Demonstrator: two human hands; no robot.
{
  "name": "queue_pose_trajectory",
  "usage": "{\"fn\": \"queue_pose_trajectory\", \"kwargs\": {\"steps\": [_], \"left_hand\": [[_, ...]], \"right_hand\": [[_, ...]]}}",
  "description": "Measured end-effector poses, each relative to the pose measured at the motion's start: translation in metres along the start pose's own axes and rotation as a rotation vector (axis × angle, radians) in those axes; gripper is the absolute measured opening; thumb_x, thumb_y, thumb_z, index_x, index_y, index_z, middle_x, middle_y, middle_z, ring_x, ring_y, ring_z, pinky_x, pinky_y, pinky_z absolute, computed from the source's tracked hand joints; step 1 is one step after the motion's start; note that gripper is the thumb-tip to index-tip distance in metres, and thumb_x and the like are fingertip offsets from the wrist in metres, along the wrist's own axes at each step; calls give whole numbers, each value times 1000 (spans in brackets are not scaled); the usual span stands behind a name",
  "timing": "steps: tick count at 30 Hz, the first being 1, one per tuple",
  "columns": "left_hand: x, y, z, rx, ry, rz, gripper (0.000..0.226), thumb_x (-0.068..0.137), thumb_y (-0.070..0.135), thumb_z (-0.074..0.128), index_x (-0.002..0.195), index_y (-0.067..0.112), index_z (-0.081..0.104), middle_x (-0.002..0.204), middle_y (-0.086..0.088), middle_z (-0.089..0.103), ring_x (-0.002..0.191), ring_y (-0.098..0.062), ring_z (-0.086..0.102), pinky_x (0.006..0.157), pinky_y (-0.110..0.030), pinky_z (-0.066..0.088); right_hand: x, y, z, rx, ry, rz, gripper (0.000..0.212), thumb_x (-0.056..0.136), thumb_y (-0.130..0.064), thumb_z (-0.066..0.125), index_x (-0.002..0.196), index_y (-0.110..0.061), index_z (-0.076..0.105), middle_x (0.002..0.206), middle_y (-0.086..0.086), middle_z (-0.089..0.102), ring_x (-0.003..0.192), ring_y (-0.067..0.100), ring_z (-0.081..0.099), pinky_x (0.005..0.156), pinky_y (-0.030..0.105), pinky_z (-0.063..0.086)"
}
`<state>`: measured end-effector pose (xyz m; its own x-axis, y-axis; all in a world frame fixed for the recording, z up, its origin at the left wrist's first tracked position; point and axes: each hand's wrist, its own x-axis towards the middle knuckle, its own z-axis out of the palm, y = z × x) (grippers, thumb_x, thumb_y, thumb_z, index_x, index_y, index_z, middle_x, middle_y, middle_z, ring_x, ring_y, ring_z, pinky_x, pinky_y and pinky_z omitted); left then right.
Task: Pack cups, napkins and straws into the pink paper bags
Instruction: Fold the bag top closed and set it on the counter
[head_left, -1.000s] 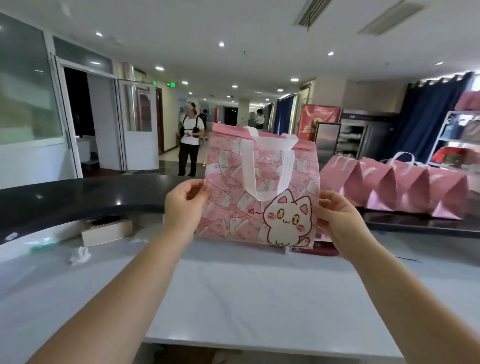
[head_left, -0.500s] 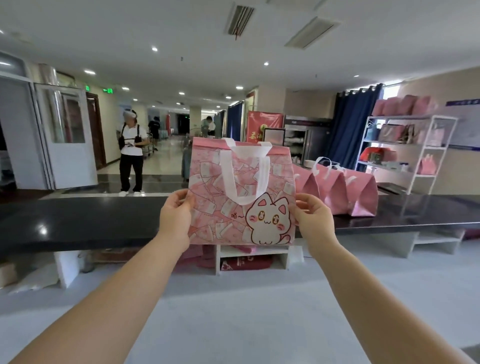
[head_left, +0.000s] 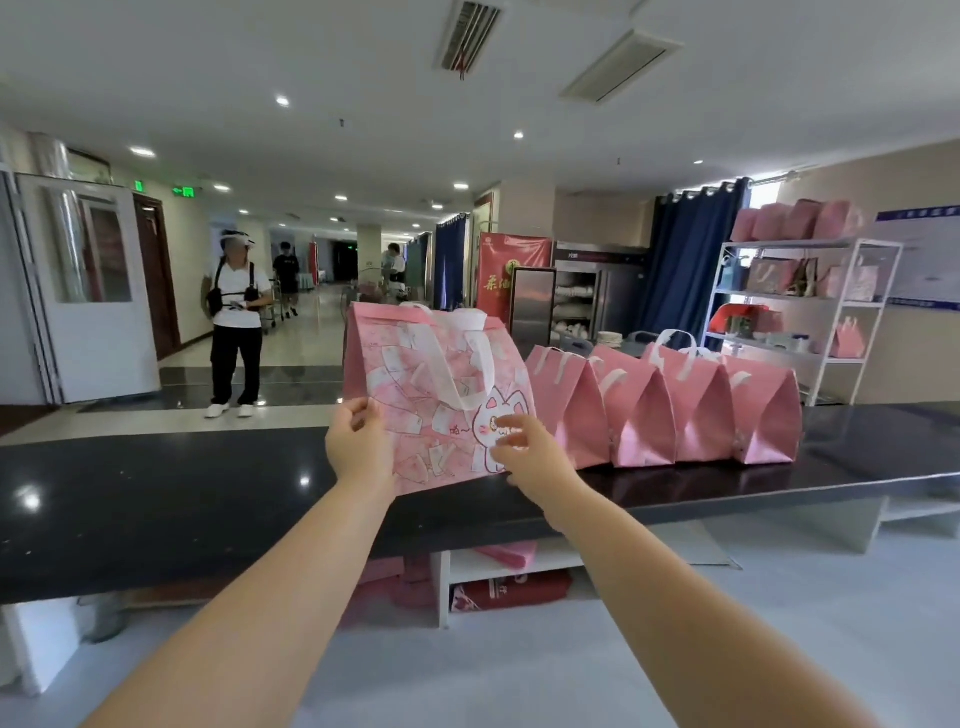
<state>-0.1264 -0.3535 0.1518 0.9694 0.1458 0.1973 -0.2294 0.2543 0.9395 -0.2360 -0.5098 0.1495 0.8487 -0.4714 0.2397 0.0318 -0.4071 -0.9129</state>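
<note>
Pink bag (head_left: 441, 395) between left fingers (head_left: 364, 414)

black counter (head_left: 156, 493): open stretch at left | row of pink bags (head_left: 644, 410): blocks right

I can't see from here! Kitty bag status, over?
Left hand pinches cat bag, left edge. Right hand on its front, grip unclear. Bag at black counter, beside pink bags.

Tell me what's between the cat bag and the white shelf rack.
In the head view, four plain pink bags stand in a row on the black counter, right of the cat bag.
</note>
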Motion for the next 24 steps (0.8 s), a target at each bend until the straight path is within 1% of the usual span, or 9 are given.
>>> {"fn": "queue_pose_trajectory", "kwargs": {"steps": [2,5,9,12,16,18,21,22,24], "left_hand": [[14,-20,13,35,20,24,9,97,26,52,99,26,61,96,9,61,92,-13,58,67,-23,43],[21,-55,35,60,5,20,9,98,21,52,96,24,59,89,14,60,89,-12,57,65,-18,40],[15,-103,62,35,-77,-66,13,97,18,54,90,28,60,91,11,63,87,-9,60,66,-19,42],[13,-128,78,43,-175,-77,20,95,17,59,85,35,58,90,14,64,85,-1,60,65,-13,42],[13,-149,101,127,-350,-77,11,92,17,64,94,27,67,91,10,71,88,-4,66,69,-13,47],[16,-154,111,176,-480,-51,19,93,13,62,105,25,70,96,10,72,90,-2,67,71,-10,49],[23,-159,116,196,-626,-21,32,93,3,58,115,23,68,105,13,71,98,4,65,82,-9,49],[27,-162,115,219,-612,-3,34,92,2,58,116,23,68,107,14,71,100,3,64,86,-11,49],[35,-170,108,274,-471,89,35,89,1,61,107,30,70,104,16,70,100,2,64,86,-12,49]], "right_hand": [[27,11,24,63,-115,117,32,92,-21,57,119,-36,50,113,-3,57,101,16,57,82,33,53],[52,41,52,182,-163,200,37,93,-19,53,125,-36,49,118,-6,57,103,16,56,88,35,51],[71,83,58,272,-144,268,44,93,-20,50,134,-36,48,127,-11,54,111,13,56,92,35,46],[90,107,48,291,-96,275,47,95,-19,49,139,-34,46,131,-7,53,118,15,53,94,34,44],[116,129,34,349,-18,265,50,95,-20,55,141,-34,44,135,-4,48,124,16,48,106,41,41],[126,135,29,335,35,239,49,92,-28,62,138,-33,47,132,-6,47,121,13,48,104,38,42],[135,145,19,298,103,173,51,85,-31,71,132,-35,49,127,-13,51,113,7,52,87,22,42],[138,149,16,259,117,132,51,82,-34,74,128,-38,50,125,-17,52,112,4,52,86,21,41],[142,158,10,143,131,32,48,78,-39,77,118,-44,51,121,-26,52,107,-5,52,84,16,42]]}}
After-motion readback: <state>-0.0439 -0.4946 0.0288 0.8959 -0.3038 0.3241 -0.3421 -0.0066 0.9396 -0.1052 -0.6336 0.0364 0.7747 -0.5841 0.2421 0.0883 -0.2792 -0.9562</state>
